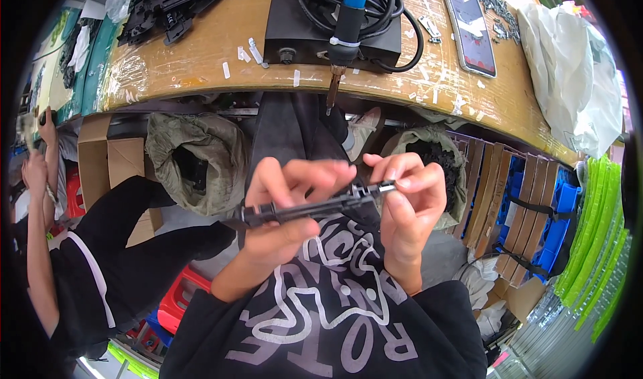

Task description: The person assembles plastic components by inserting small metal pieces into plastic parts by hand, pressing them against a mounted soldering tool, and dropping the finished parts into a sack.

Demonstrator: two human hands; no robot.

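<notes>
Being held in the head view: a long black part [318, 209], right end slightly higher, in front of the printed dark shirt [321, 292], near side of the table [201, 71]. Its left end is being clamped between thumb and bent finger of the left hand [271, 242]; the other left fingers are being held above the part, blurred. Its right end, with a small pale piece [386, 187], is being pinched between thumb and fingertips of the right hand [412, 211]; exact contact on the piece: cannot tell. Beyond, a blue-and-black tool [348, 21] is being pointed tip-down in front of a black box [295, 37], which is being partly covered by coiled cable [385, 17]. A phone [469, 34] and a white plastic bag [569, 64] are being supported by the table at right. Far left, a co-worker's hand [35, 171] is being shown near the rim.
</notes>
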